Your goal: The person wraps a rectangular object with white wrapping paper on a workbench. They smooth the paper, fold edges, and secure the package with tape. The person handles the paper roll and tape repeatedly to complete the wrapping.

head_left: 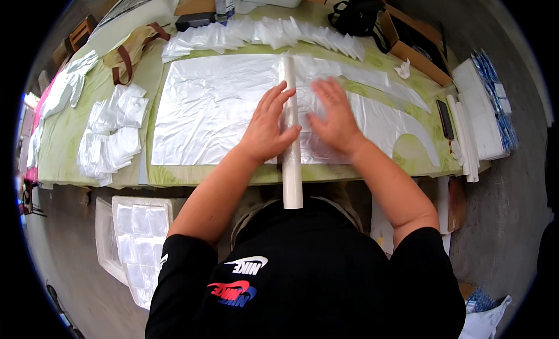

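A long whitish tube lies pointing away from me across a thin, see-through plastic sheet. Its near end juts past the table's front edge. My left hand rests against the tube's left side, fingers stretched and thumb reaching over it. To the right of the tube, my right hand is spread with its fingers apart and holds nothing; its fingertips are smeared by motion. The sheet's right part has a curved cut-out edge, where the green tablecloth shows.
Folded plastic bags line the back, and more bags lie at the left. A bottle, black bag and cardboard box stand behind. A phone and white rolls lie right. Below left sits a bin.
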`<state>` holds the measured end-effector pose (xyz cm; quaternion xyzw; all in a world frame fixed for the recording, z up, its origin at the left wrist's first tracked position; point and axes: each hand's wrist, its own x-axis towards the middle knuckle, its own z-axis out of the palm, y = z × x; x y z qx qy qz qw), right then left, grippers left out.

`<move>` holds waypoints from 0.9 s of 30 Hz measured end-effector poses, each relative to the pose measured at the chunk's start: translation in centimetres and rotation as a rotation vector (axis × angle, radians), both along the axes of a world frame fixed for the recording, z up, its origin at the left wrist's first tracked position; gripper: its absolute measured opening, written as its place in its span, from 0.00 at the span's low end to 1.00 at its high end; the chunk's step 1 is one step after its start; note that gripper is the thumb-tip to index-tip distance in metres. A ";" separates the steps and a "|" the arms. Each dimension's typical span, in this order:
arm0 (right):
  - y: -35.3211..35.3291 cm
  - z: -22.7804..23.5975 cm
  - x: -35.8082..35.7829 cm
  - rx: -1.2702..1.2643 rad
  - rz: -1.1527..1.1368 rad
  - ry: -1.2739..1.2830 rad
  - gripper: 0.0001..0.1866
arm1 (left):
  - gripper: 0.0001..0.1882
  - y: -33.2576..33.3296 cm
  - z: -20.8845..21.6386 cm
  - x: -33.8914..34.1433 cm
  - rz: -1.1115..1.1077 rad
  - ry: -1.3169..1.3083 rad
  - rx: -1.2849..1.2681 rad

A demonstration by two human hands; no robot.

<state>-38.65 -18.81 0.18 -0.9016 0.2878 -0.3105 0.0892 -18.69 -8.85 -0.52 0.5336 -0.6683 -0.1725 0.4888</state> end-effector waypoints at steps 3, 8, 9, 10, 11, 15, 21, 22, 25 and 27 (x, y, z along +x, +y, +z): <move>5.6 2.0 3.0 0.341 0.360 0.004 0.28 | 0.29 -0.7 -1.4 1.6 -0.052 0.264 -0.314; 7.7 1.0 4.1 0.119 0.384 -0.134 0.15 | 0.18 0.2 -0.4 2.5 -0.267 -0.017 -0.041; 8.3 0.9 4.1 0.099 0.349 -0.234 0.13 | 0.17 0.6 -0.7 3.0 -0.219 0.010 0.001; 8.7 1.1 3.8 0.059 0.332 -0.266 0.12 | 0.17 0.9 -0.8 3.7 -0.171 0.036 0.042; 8.7 1.2 3.7 0.076 0.349 -0.240 0.13 | 0.17 1.2 -0.8 4.2 -0.124 0.063 0.082; 9.0 0.9 5.2 0.105 0.399 -0.181 0.12 | 0.16 2.1 0.1 5.8 0.139 -0.086 -0.024; 10.1 0.7 10.1 0.105 0.559 -0.199 0.09 | 0.23 3.5 1.1 9.4 -0.134 -0.305 0.144; 10.6 0.6 9.7 0.185 0.554 -0.145 0.09 | 0.23 4.1 0.6 10.0 -0.092 -0.341 0.152; 12.3 1.3 7.3 0.179 0.525 -0.148 0.08 | 0.19 6.2 0.9 12.5 0.149 -0.488 0.162; 13.1 1.1 6.1 0.209 0.497 -0.182 0.08 | 0.19 7.4 1.1 13.5 0.333 -0.513 -0.025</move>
